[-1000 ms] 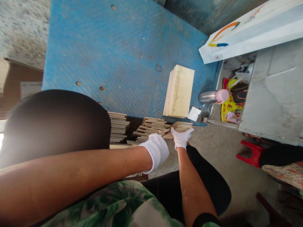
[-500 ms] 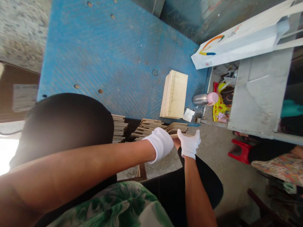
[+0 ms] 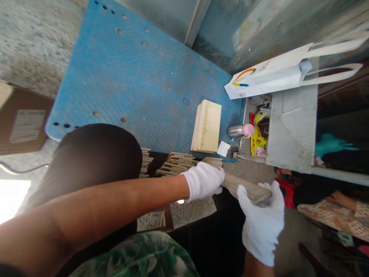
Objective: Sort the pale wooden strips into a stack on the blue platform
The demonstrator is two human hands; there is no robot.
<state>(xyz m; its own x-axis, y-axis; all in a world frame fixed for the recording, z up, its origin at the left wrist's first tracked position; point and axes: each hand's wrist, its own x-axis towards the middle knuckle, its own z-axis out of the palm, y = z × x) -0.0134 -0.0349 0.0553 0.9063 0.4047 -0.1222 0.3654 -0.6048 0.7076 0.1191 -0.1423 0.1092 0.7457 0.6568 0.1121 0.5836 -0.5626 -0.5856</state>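
A thin, greyish wooden board (image 3: 242, 186) is held low over my lap, slanting down to the right. My right hand (image 3: 261, 219), in a white glove, grips its right end between thumb and fingers. At the board's other end is my left hand (image 3: 204, 180), also gloved in white, with its fingers curled at the edge and partly hidden. Just beyond my left hand, loose piles of similar boards (image 3: 175, 161) lie against the near edge of the blue platform (image 3: 150, 96). A neat stack of pale boards (image 3: 210, 126) rests on the platform.
A metal flask with a pink lid (image 3: 236, 131) and a white paper piece (image 3: 223, 149) lie right of the stack. Behind them stand a white bag (image 3: 268, 79) and a grey metal cabinet (image 3: 292, 127). A cardboard box (image 3: 25, 119) is at left; another person (image 3: 331, 211) sits at right.
My right hand has moved right and nearer to me, bringing the board out into view from beside the piles. My left hand has shifted slightly right. The head view has turned a little.
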